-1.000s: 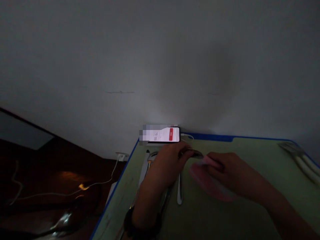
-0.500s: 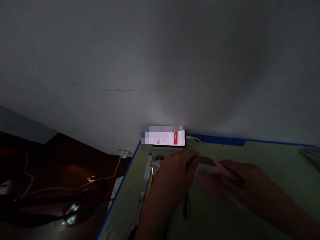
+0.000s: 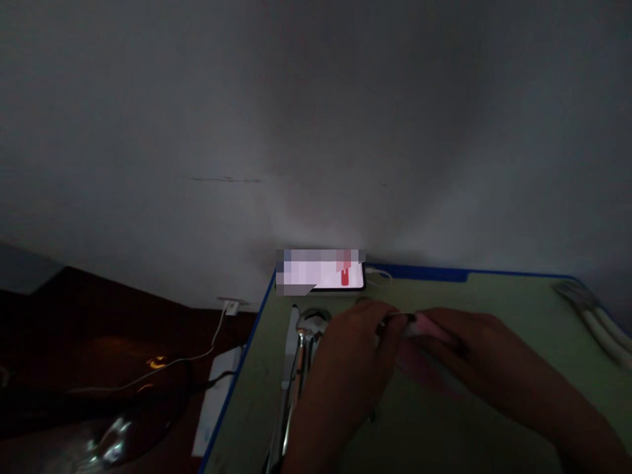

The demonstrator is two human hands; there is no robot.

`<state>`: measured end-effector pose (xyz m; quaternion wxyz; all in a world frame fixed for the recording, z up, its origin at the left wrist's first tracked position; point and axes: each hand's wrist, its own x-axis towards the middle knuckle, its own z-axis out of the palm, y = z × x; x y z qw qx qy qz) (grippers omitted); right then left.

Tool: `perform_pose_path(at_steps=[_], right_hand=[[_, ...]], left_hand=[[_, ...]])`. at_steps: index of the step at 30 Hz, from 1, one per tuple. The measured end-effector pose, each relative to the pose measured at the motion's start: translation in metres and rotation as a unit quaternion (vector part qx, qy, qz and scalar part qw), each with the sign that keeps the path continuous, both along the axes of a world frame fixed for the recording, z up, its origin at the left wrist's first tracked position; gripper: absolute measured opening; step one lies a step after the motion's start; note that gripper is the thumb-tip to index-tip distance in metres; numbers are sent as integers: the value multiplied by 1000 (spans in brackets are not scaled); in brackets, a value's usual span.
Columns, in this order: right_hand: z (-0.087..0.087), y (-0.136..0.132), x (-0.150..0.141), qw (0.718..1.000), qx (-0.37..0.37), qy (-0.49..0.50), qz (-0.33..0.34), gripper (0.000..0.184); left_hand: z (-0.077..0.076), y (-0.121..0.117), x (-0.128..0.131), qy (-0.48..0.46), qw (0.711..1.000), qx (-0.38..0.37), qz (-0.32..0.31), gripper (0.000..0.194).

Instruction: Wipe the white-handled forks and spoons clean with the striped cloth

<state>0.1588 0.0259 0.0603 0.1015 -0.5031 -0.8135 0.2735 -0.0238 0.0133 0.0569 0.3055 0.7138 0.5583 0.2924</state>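
Observation:
My left hand (image 3: 363, 352) is closed around a thin metal utensil, mostly hidden by the fingers, so its kind cannot be told. Just to the right, my right hand (image 3: 457, 339) pinches a pink cloth (image 3: 429, 327) against the utensil's end. A loose part of the cloth hangs below the fingers. Both hands are close together above the pale green tabletop (image 3: 503, 296). Beside my left wrist lie shiny metal spoons (image 3: 314, 320) and a long, pale, flat utensil (image 3: 291, 339), partly covered by my forearm.
A lit phone (image 3: 326, 276) leans on the wall at the table's back edge, with a white cable (image 3: 388, 275) plugged in. Pale-handled utensils (image 3: 590, 316) lie at the right. A charger (image 3: 231, 307) sits at a wall socket, left of the blue-edged table. The room is dim.
My hands have come closer together, and the pink cloth now covers more of the utensil's end. The view has shifted slightly, showing more of the utensils at the right.

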Motion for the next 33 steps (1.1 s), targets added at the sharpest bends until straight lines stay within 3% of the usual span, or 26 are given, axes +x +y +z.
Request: perform_pose_path(at_steps=[6, 12, 16, 20, 25, 33], right_hand=[[18, -9, 8, 998, 34, -16, 40, 16], [30, -13, 27, 998, 21, 15, 54, 23], [26, -9, 33, 997, 44, 43, 51, 17], [16, -2, 23, 990, 110, 70, 43, 13], [2, 1, 11, 981, 171, 85, 34, 15], [6, 1, 28, 988, 130, 85, 2, 25]], left_hand=[[11, -6, -1, 35, 996, -11, -80, 19], [20, -8, 5, 42, 996, 40, -72, 16], [21, -6, 8, 54, 996, 61, -21, 15], [17, -1, 10, 107, 993, 31, 31, 21], [8, 2, 17, 129, 991, 21, -21, 31], [16, -2, 25, 70, 997, 22, 30, 38]])
